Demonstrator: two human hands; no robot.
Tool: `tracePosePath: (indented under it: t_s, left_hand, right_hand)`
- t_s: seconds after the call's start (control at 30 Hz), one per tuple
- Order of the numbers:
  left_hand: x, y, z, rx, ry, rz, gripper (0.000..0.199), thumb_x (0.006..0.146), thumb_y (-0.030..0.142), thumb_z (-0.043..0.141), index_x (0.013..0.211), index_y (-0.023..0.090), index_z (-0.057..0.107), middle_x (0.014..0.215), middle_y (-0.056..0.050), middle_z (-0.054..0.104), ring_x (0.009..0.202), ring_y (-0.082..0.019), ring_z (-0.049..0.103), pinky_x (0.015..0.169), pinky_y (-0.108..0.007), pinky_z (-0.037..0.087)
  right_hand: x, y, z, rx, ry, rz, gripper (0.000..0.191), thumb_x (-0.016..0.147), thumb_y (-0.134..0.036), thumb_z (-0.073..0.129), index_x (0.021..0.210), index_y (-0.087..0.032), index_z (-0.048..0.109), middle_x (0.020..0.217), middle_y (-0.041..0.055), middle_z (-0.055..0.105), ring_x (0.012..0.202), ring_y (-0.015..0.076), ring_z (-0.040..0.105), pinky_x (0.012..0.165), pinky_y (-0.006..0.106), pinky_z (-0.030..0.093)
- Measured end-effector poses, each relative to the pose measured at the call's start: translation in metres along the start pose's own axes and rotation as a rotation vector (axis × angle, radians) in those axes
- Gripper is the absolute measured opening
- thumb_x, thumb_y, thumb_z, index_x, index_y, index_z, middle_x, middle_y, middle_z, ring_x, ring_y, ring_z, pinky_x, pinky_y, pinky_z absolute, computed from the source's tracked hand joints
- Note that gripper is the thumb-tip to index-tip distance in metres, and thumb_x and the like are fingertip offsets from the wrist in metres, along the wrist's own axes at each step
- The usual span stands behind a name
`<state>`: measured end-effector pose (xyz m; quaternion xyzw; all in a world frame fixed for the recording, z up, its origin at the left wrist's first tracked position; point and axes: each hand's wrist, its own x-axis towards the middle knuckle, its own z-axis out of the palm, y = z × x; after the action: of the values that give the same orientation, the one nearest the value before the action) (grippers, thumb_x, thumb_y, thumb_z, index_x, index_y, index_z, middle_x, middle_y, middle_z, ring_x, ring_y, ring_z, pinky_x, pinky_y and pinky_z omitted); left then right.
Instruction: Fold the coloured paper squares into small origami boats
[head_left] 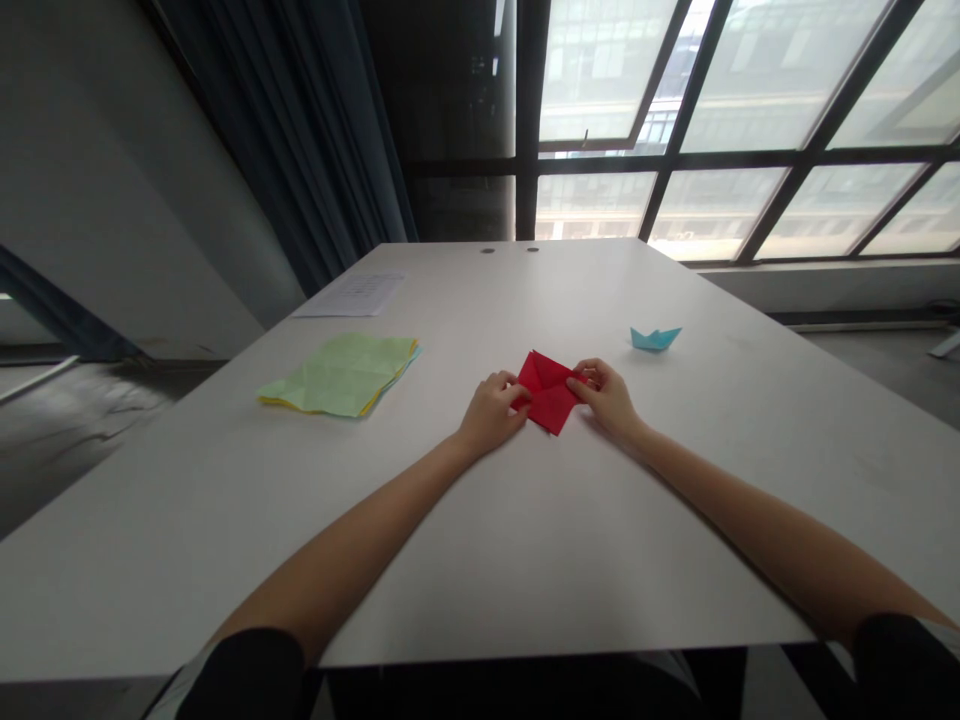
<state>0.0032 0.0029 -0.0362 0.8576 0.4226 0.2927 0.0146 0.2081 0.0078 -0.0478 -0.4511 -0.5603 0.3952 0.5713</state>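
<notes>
A folded piece of red paper (pixel 551 392) is held between both hands, just above the middle of the white table. My left hand (pixel 495 412) pinches its left corner between thumb and fingers. At the opposite corner, my right hand (pixel 606 397) grips the paper with the thumb on top and the fingers curled behind. The paper shows several triangular flaps and creases, and one point faces down toward me. Beyond my right hand stands a small blue paper boat (pixel 655 340).
On the left of the table (pixel 450 560) lies a stack of creased green, yellow and blue paper sheets (pixel 345 374). Behind it is a printed white sheet (pixel 352 295). Two small round dark spots are near the far edge. A dark curtain and windows stand beyond.
</notes>
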Motion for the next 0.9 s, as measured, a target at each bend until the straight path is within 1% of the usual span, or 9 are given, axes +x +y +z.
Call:
tracePosePath:
  t_s: [0.07, 0.2, 0.27, 0.37, 0.5, 0.63, 0.7, 0.77, 0.9]
  left_hand:
    - [-0.001, 0.009, -0.003, 0.026, -0.012, 0.048, 0.022, 0.078, 0.035, 0.052, 0.091, 0.019, 0.06, 0.097, -0.007, 0.056, 0.09, -0.019, 0.051, 0.081, -0.033, 0.041]
    - [-0.003, 0.022, -0.006, 0.173, 0.0, 0.125, 0.048, 0.074, 0.057, 0.05, 0.1, 0.017, 0.057, 0.102, -0.01, 0.056, 0.091, -0.023, 0.051, 0.078, -0.037, 0.041]
    - [-0.003, 0.024, -0.006, 0.28, 0.0, 0.15, 0.041, 0.08, 0.05, 0.045, 0.1, 0.017, 0.057, 0.1, -0.011, 0.057, 0.088, -0.023, 0.052, 0.073, -0.035, 0.041]
    - [-0.002, 0.023, -0.004, 0.398, 0.02, 0.18, 0.027, 0.087, 0.031, 0.036, 0.096, 0.017, 0.057, 0.094, -0.01, 0.059, 0.082, -0.02, 0.053, 0.063, -0.031, 0.039]
    - [-0.002, 0.018, -0.002, 0.469, 0.052, 0.256, 0.022, 0.087, 0.023, 0.037, 0.091, 0.016, 0.058, 0.083, -0.008, 0.06, 0.071, -0.016, 0.054, 0.056, -0.027, 0.036]
    - [0.0, 0.011, -0.004, 0.501, 0.064, 0.28, 0.022, 0.087, 0.015, 0.036, 0.09, 0.015, 0.057, 0.077, -0.007, 0.062, 0.065, -0.014, 0.055, 0.053, -0.025, 0.035]
    - [0.001, 0.008, -0.005, 0.441, 0.054, 0.235, 0.022, 0.086, 0.014, 0.036, 0.091, 0.015, 0.058, 0.078, -0.007, 0.063, 0.064, -0.014, 0.056, 0.053, -0.025, 0.036]
    - [0.002, 0.006, -0.005, 0.3, 0.081, 0.118, 0.02, 0.085, 0.015, 0.039, 0.093, 0.015, 0.058, 0.08, -0.007, 0.064, 0.067, -0.014, 0.058, 0.057, -0.025, 0.039]
    - [0.007, 0.003, -0.001, -0.216, 0.202, -0.262, 0.014, 0.077, 0.017, 0.05, 0.087, 0.017, 0.06, 0.079, -0.002, 0.065, 0.059, -0.011, 0.058, 0.058, -0.023, 0.042]
  right_hand:
    - [-0.003, -0.005, 0.005, 0.115, 0.033, 0.071, 0.029, 0.062, -0.033, 0.067, 0.08, -0.02, 0.049, 0.069, -0.0044, 0.057, 0.058, 0.0103, 0.056, 0.053, 0.026, 0.05]
    - [-0.007, -0.012, 0.013, 0.232, 0.079, 0.155, 0.029, 0.06, -0.031, 0.069, 0.077, -0.02, 0.048, 0.067, -0.0059, 0.056, 0.058, 0.0093, 0.057, 0.052, 0.024, 0.051]
    - [-0.008, -0.014, 0.015, 0.274, 0.094, 0.192, 0.03, 0.059, -0.029, 0.07, 0.076, -0.02, 0.048, 0.066, -0.006, 0.056, 0.061, 0.0096, 0.058, 0.053, 0.023, 0.052]
    - [-0.009, -0.015, 0.016, 0.307, 0.103, 0.21, 0.031, 0.057, -0.026, 0.071, 0.076, -0.02, 0.047, 0.067, -0.0059, 0.057, 0.063, 0.0097, 0.059, 0.053, 0.021, 0.053]
    - [-0.011, -0.016, 0.016, 0.36, 0.091, 0.226, 0.033, 0.057, -0.026, 0.072, 0.077, -0.021, 0.047, 0.067, -0.0064, 0.058, 0.064, 0.0093, 0.059, 0.053, 0.019, 0.053]
    - [-0.013, -0.019, 0.016, 0.434, 0.061, 0.231, 0.042, 0.057, -0.026, 0.074, 0.085, -0.024, 0.042, 0.069, -0.0079, 0.06, 0.066, 0.0101, 0.061, 0.057, 0.022, 0.054]
    - [-0.014, -0.021, 0.017, 0.468, 0.029, 0.213, 0.044, 0.059, -0.029, 0.074, 0.087, -0.026, 0.04, 0.071, -0.008, 0.061, 0.068, 0.0108, 0.062, 0.06, 0.024, 0.054]
    - [-0.014, -0.023, 0.016, 0.496, -0.014, 0.205, 0.041, 0.063, -0.036, 0.07, 0.088, -0.027, 0.039, 0.075, -0.0067, 0.062, 0.07, 0.0115, 0.062, 0.061, 0.026, 0.053]
    - [-0.012, -0.019, 0.014, 0.463, 0.007, 0.204, 0.033, 0.069, -0.044, 0.062, 0.087, -0.026, 0.04, 0.077, -0.0047, 0.061, 0.069, 0.0108, 0.06, 0.059, 0.024, 0.049]
